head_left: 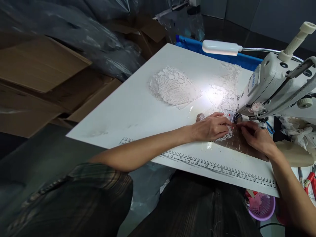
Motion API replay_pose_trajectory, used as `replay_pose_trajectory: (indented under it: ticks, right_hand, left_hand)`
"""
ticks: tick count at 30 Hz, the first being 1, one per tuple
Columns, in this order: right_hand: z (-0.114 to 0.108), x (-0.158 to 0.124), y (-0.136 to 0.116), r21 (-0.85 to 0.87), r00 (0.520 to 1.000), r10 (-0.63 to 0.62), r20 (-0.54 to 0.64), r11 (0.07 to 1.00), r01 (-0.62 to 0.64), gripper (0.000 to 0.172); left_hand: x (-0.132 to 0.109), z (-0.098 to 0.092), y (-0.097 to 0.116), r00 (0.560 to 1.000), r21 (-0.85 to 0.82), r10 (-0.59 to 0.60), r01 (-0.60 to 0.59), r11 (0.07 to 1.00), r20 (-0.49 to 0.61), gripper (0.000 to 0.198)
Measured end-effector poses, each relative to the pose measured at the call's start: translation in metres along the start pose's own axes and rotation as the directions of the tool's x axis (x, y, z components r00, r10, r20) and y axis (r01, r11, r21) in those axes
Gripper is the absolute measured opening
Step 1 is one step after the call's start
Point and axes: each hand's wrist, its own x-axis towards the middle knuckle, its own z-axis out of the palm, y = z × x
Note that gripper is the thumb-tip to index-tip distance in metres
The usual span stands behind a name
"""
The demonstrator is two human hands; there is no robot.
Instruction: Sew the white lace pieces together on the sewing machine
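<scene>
My left hand (211, 126) lies on a piece of white lace (225, 135), its fingers pressed flat on it just left of the needle of the white sewing machine (269, 87). My right hand (255, 136) rests on the same lace right below the presser foot (238, 119), fingers curled and pinching the fabric edge. A brown patch (237, 143) on the white table (138, 108) lies under both hands.
A pile of white lace pieces (172, 87) sits further back on the table, more lace (228, 82) under the lamp (219, 47). A ruler strip (217, 166) runs along the front edge. Cardboard boxes (39, 65) stand at left, a purple basket (263, 207) below right.
</scene>
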Motion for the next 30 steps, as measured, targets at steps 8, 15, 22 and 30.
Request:
replay_pose_trajectory:
  ticks: [8,15,22,30]
  right_hand:
    - [0.019,-0.007,0.009,-0.113,0.982,-0.186,-0.043,0.977,0.181,0.037]
    - [0.021,-0.007,0.009,-0.403,0.932,-0.361,-0.027,0.857,0.32,0.04]
    - [0.026,-0.009,0.01,-0.236,0.946,-0.309,-0.104,0.931,0.278,0.039]
    - [0.019,-0.014,0.013,0.1,0.982,-0.083,-0.172,0.99,0.101,0.036]
  left_hand:
    - [0.001,0.005,0.0,0.992,0.087,0.041,-0.03,0.996,-0.12,0.025]
    - [0.002,0.002,0.0,0.996,0.096,0.059,-0.053,0.994,-0.063,0.025]
    - [0.003,0.001,-0.002,0.99,0.129,0.138,-0.134,0.983,-0.022,0.03]
    - [-0.003,0.007,-0.008,0.986,0.034,0.148,-0.146,0.989,-0.074,0.026]
